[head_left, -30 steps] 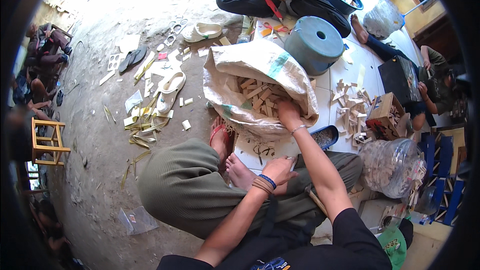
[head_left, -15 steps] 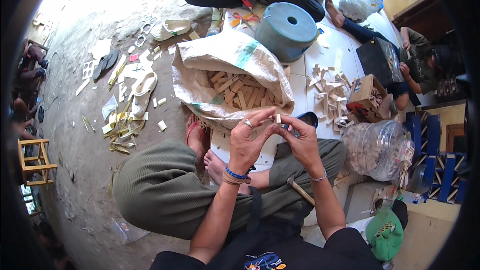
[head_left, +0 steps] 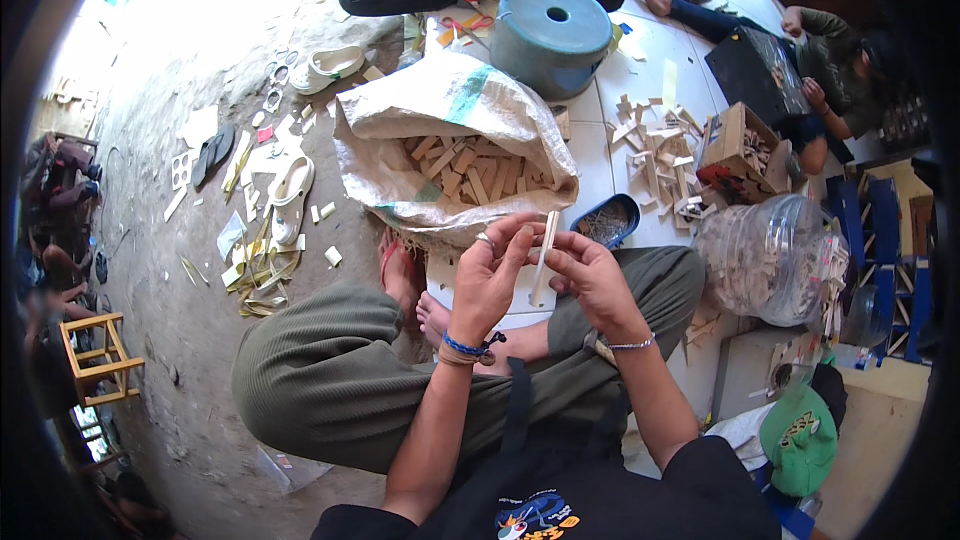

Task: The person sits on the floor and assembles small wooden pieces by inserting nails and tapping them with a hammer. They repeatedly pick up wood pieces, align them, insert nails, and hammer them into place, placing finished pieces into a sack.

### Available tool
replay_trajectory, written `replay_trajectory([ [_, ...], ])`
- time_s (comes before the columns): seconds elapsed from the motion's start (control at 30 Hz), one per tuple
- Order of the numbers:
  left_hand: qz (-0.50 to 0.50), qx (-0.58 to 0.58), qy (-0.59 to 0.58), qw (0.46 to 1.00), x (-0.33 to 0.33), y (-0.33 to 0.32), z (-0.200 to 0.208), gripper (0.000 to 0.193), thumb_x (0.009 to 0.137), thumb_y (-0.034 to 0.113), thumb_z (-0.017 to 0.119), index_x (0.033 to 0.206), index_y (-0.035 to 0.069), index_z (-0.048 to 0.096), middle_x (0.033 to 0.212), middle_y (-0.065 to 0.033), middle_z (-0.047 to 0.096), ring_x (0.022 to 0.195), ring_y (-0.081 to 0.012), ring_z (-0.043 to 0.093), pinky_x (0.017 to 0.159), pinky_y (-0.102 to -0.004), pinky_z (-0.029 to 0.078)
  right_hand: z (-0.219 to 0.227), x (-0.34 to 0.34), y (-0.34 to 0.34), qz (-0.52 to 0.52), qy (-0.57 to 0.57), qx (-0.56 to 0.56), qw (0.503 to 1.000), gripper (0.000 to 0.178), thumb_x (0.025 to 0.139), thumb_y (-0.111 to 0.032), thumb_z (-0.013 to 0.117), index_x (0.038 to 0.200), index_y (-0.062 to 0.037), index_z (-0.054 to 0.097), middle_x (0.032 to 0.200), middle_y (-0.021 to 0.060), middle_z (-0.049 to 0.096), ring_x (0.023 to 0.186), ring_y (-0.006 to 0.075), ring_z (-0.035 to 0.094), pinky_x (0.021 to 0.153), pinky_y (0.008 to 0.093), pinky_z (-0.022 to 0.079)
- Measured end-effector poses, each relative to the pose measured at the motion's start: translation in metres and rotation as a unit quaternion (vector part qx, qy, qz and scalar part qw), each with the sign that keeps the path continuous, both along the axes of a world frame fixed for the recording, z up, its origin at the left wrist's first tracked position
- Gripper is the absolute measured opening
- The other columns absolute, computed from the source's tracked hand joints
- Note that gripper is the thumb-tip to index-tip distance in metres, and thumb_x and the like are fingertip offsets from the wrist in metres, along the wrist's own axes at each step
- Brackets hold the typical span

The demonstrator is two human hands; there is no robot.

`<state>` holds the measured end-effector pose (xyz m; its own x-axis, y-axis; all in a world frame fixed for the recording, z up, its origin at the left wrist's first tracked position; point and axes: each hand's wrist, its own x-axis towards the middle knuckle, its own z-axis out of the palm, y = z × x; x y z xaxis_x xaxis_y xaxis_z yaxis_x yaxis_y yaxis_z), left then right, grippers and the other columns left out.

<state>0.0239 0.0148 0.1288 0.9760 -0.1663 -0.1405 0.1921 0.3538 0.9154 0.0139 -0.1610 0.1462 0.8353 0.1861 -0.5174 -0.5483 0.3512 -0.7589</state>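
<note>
Over my lap, my left hand (head_left: 492, 278) and my right hand (head_left: 598, 282) are closed on a small pale wood strip (head_left: 543, 265). It stands nearly upright between the fingertips, its narrow edge facing up. Just beyond the hands a white woven sack (head_left: 370, 140) gapes open, with many short wood pieces (head_left: 475, 170) inside. Right of my right hand is a blue tray (head_left: 632, 208) of small metal bits that look like nails. A hammer (head_left: 602, 348) lies on my leg, mostly hidden by my right wrist.
A grey-green round tub (head_left: 545, 40) stands beyond the sack. To the right are a heap of wood pieces (head_left: 655, 155), a cardboard box (head_left: 745, 150) and a large clear plastic container (head_left: 765, 260). Shoes (head_left: 290, 190) and scraps lie on the left floor. Other people sit at the far side and right.
The wood strip has turned from end-on to showing its length, pointing down between my hands. My right hand has shifted slightly, uncovering the blue tray. The whole view has tilted a little.
</note>
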Motion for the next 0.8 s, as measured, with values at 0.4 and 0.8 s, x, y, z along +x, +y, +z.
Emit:
replay_trajectory([
  [0.4, -0.045, -0.01, 0.203, 0.978, -0.001, -0.007, -0.021, 0.045, 0.104, 0.032, 0.071, 0.136, 0.004, 0.058, 0.121, -0.0059, 0.073, 0.104, -0.0083, 0.066, 0.082, -0.0236, 0.052, -0.034, -0.006, 0.003, -0.009, 0.16, 0.114, 0.98, 0.039, 0.099, -0.047, 0.074, 0.121, -0.0144, 0.068, 0.105, -0.0047, 0.069, 0.097, 0.0071, 0.064, 0.078, 0.0293, 0.054],
  [0.8, 0.242, -0.026, 0.128, 0.961, 0.02, 0.01, -0.054, 0.028, 0.104, 0.016, 0.07, 0.128, 0.007, 0.059, 0.116, -0.0024, 0.068, 0.097, -0.0112, 0.068, 0.083, -0.0257, 0.056, -0.097, 0.02, -0.025, 0.126, -0.062, -0.338, 0.931, 0.034, 0.101, -0.035, 0.07, 0.121, -0.0074, 0.072, 0.096, 0.0093, 0.079, 0.08, 0.0208, 0.072, 0.072, 0.0362, 0.055],
])
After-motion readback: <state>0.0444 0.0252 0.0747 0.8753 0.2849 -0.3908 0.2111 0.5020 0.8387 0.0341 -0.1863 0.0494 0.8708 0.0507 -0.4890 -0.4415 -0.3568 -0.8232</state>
